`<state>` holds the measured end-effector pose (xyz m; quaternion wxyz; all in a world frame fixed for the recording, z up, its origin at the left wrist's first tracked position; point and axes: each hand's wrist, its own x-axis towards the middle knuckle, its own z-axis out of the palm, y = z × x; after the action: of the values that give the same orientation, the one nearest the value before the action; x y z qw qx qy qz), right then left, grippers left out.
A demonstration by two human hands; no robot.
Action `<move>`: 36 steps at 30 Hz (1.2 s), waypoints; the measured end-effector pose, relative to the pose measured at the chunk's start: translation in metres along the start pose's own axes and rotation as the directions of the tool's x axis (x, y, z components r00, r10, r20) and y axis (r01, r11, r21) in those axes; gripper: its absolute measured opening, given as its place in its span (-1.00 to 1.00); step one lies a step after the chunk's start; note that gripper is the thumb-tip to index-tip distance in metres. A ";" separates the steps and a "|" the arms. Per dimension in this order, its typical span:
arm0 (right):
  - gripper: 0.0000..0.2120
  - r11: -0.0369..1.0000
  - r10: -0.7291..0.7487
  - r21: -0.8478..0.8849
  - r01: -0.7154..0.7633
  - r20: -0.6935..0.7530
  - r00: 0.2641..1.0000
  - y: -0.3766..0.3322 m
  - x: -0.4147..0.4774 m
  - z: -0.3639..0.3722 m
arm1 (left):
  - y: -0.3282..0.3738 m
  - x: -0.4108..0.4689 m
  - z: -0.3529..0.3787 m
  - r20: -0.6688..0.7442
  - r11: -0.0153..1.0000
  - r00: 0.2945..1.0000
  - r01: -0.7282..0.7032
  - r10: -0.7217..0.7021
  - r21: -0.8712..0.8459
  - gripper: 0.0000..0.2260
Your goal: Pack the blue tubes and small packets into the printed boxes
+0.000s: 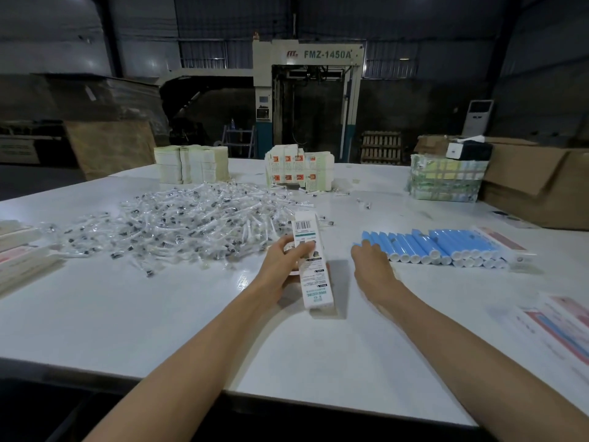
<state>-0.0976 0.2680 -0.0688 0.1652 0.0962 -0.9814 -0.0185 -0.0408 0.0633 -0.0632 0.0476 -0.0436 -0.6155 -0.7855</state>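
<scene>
My left hand grips a long white printed box with a barcode, held just above the white table in the middle. My right hand reaches out to the right, palm down and fingers extended, its fingertips at the left end of a row of blue tubes with white caps. A wide heap of small clear packets lies to the left behind the box.
Stacks of flat cream cartons and printed box blanks stand at the back of the table. A wrapped bundle and brown cardboard boxes sit at the right. Printed boxes lie at the left edge and at the right.
</scene>
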 end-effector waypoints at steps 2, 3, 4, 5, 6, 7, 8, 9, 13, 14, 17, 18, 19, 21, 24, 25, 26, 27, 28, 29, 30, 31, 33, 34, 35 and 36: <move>-0.67 1.000 0.023 0.012 -0.024 0.040 0.999 0.003 -0.017 -0.011 | 0.001 -0.004 0.001 0.020 1.000 1.000 -0.007 0.007 0.002 -0.71; -0.69 0.999 0.033 0.038 -0.036 0.070 0.997 0.007 -0.025 -0.016 | 0.001 -0.006 0.001 0.031 1.000 0.999 -0.008 0.008 0.005 -0.73; -0.71 0.996 0.038 0.079 -0.046 0.107 0.994 0.011 -0.032 -0.021 | 0.001 -0.007 0.001 0.040 1.000 0.999 -0.009 0.009 0.009 -0.76; -0.74 0.992 0.034 0.111 -0.050 0.141 0.989 0.016 -0.039 -0.025 | 0.001 -0.008 0.001 0.046 1.000 0.999 -0.010 0.009 0.017 -0.78; -0.76 0.991 0.038 0.121 -0.059 0.168 0.985 0.022 -0.046 -0.028 | 0.002 -0.009 0.000 0.051 0.999 0.999 -0.012 0.011 0.029 -0.79; -0.77 0.991 0.052 0.109 -0.073 0.184 0.982 0.026 -0.052 -0.031 | 0.002 -0.010 0.000 0.056 0.999 0.998 -0.018 0.016 0.041 -0.79; -0.78 0.993 0.073 0.082 -0.089 0.187 0.980 0.028 -0.059 -0.034 | 0.002 -0.011 0.000 0.059 0.999 0.998 -0.026 0.023 0.047 -0.79; -0.77 0.994 0.090 0.051 -0.100 0.172 0.981 0.029 -0.064 -0.036 | 0.003 -0.012 0.000 0.063 0.998 0.998 -0.035 0.032 0.047 -0.78; -0.68 0.978 0.112 0.158 -0.138 0.163 0.980 0.034 -0.066 -0.037 | 0.004 -0.014 0.001 0.105 0.995 0.992 -0.071 0.064 0.068 -0.73; -0.67 0.950 0.121 0.265 -0.168 0.184 0.976 0.036 -0.063 -0.039 | 0.004 -0.015 0.000 0.118 0.993 0.990 -0.084 0.074 0.083 -0.73; -0.53 0.716 0.151 0.660 -0.228 0.172 0.973 0.043 -0.049 -0.055 | 0.004 -0.016 0.001 0.142 0.989 0.986 -0.104 0.088 0.104 -0.69; -0.47 0.549 0.171 0.807 -0.215 0.144 0.975 0.042 -0.044 -0.063 | 0.005 -0.016 0.002 0.148 0.988 0.985 -0.108 0.091 0.106 -0.67; -0.44 0.347 0.191 0.922 -0.171 0.109 0.975 0.040 -0.038 -0.073 | 0.005 -0.017 0.002 0.153 0.988 0.984 -0.112 0.095 0.107 -0.65; -0.42 -0.018 0.208 1.000 -0.019 0.022 0.978 0.032 -0.027 -0.093 | 0.004 -0.017 0.002 0.165 0.987 0.981 -0.120 0.102 0.105 -0.69; -0.35 -0.285 0.187 0.948 0.143 -0.091 0.978 0.015 -0.006 -0.115 | 0.004 -0.018 0.002 0.181 0.984 0.977 -0.134 0.112 0.116 -0.73; -0.30 -0.304 0.182 0.939 0.160 -0.108 0.977 0.009 0.001 -0.120 | 0.004 -0.018 0.002 0.182 0.984 0.977 -0.136 0.113 0.118 -0.72; -0.25 -0.299 0.186 0.940 0.166 -0.113 0.976 0.002 0.008 -0.123 | 0.004 -0.018 0.002 0.182 0.983 0.977 -0.137 0.114 0.118 -0.70; -0.22 -0.277 0.197 0.947 0.161 -0.108 0.974 -0.003 0.014 -0.125 | 0.004 -0.018 0.002 0.184 0.983 0.976 -0.139 0.116 0.119 -0.69; -0.20 -0.240 0.211 0.959 0.148 -0.098 0.973 -0.008 0.018 -0.126 | 0.004 -0.018 0.002 0.187 0.983 0.975 -0.141 0.117 0.120 -0.69; -0.20 -0.189 0.225 0.973 0.133 -0.089 0.970 -0.011 0.023 -0.125 | 0.004 -0.018 0.002 0.188 0.982 0.975 -0.144 0.119 0.124 -0.69; -0.21 -0.131 0.234 0.985 0.116 -0.083 0.969 -0.012 0.026 -0.124 | 0.004 -0.017 0.001 0.186 0.981 0.975 -0.146 0.121 0.129 -0.70; -0.23 -0.075 0.237 0.992 0.098 -0.077 0.968 -0.012 0.028 -0.122 | 0.004 -0.017 0.000 0.183 0.980 0.976 -0.148 0.122 0.134 -0.72; -0.31 -0.001 0.223 0.998 0.060 -0.058 0.973 -0.007 0.031 -0.119 | 0.004 -0.018 0.000 0.178 0.978 0.976 -0.153 0.126 0.144 -0.71; -0.33 0.036 0.210 0.999 0.041 -0.047 0.977 -0.004 0.031 -0.119 | 0.004 -0.018 0.001 0.179 0.975 0.976 -0.157 0.128 0.156 -0.70; -0.36 0.082 0.196 0.996 0.025 -0.041 0.980 -0.002 0.032 -0.120 | 0.004 -0.018 0.002 0.184 0.972 0.974 -0.161 0.129 0.169 -0.70; -0.38 0.134 0.177 0.991 0.017 -0.041 0.983 -0.001 0.032 -0.123 | 0.004 -0.019 0.003 0.195 0.971 0.972 -0.164 0.129 0.175 -0.70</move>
<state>-0.0869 0.2603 0.0571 0.1341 0.1295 -0.7405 0.6457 -0.0219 0.0661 -0.0610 0.0532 -0.1558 -0.6845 -0.7102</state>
